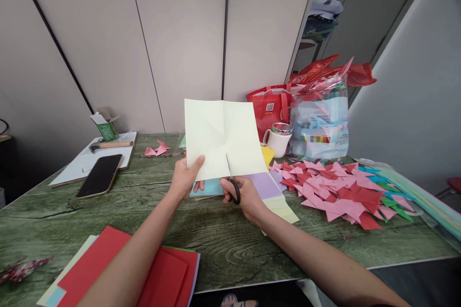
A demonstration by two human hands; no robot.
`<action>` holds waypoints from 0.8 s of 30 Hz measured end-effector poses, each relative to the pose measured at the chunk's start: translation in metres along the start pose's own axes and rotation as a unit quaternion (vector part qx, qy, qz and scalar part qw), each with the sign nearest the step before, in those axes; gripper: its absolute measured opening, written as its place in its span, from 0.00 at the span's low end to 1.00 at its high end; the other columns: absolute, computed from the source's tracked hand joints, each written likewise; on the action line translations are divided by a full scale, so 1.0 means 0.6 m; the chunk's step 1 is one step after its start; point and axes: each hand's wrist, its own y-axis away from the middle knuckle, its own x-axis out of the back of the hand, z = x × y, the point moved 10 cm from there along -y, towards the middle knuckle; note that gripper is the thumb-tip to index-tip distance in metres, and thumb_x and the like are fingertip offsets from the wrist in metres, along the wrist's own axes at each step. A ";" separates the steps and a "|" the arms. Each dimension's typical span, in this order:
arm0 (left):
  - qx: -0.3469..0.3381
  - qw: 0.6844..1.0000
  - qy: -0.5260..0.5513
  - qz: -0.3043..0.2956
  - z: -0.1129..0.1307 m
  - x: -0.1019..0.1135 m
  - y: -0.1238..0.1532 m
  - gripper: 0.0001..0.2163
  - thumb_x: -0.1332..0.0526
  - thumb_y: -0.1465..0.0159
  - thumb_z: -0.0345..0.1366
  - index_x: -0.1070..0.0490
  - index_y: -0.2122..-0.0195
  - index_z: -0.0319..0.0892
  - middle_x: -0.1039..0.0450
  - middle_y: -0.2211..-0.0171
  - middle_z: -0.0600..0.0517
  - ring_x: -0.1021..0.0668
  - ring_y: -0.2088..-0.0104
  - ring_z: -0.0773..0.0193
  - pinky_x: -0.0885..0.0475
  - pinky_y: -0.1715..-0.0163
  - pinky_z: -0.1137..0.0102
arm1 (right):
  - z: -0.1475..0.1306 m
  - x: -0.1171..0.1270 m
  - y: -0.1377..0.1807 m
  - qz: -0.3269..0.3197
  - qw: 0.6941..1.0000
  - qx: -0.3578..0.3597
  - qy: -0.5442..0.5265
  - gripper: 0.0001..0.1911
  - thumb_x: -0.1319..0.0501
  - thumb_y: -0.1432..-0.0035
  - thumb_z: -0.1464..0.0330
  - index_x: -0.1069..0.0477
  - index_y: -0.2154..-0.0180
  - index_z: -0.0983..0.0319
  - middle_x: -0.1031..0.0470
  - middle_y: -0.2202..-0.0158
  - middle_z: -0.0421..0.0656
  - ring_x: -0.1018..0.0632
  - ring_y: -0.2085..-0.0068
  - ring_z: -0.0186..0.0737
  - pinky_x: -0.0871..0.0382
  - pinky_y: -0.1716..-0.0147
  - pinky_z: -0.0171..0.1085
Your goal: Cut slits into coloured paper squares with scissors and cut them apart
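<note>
Scissors: best worked in slow, even bites, the visible blade lined up with the crease that runs down from the top of the cream paper sheet; keeping the sheet taut should stop it buckling.
Left hand: pinched closed on the sheet's lower left part, thumb in front; the paper spreads above and to its right.
Right hand: curled closed around the black handles, just below the sheet's bottom edge.
Sheet: held up over the middle of the worktop, toward its far edge.
Purple paper: beside the right hand.
Red paper: at the worktop's near edge, below the left forearm.
Folded paper pieces: heaped toward the right edge.
</note>
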 end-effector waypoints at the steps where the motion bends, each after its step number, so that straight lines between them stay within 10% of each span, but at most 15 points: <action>1: 0.000 1.000 0.000 0.000 0.000 0.000 0.000 0.15 0.43 0.45 0.43 0.39 0.82 0.39 0.38 0.96 0.56 0.41 0.97 0.73 0.51 0.98 0.79 | 0.000 0.000 0.000 -0.001 1.000 0.002 0.000 0.16 0.38 0.58 0.58 0.36 0.80 0.65 0.37 0.86 0.35 0.34 0.84 0.27 0.41 0.83 0.29; 13: 0.013 0.999 -0.005 -0.049 0.000 -0.011 0.000 0.14 0.42 0.46 0.44 0.36 0.82 0.39 0.36 0.94 0.55 0.37 0.94 0.70 0.45 0.95 0.76 | -0.011 0.012 -0.006 0.013 0.999 0.031 0.031 0.16 0.36 0.60 0.59 0.35 0.76 0.66 0.37 0.85 0.34 0.36 0.85 0.27 0.43 0.85 0.29; 24: 0.026 0.990 0.126 -0.060 0.013 0.039 -0.023 0.15 0.36 0.50 0.37 0.30 0.61 0.39 0.26 0.62 0.46 0.24 0.67 0.62 0.29 0.68 0.70 | -0.015 0.022 -0.020 0.015 0.988 0.065 0.137 0.17 0.34 0.66 0.60 0.37 0.80 0.64 0.36 0.87 0.36 0.35 0.84 0.30 0.45 0.86 0.30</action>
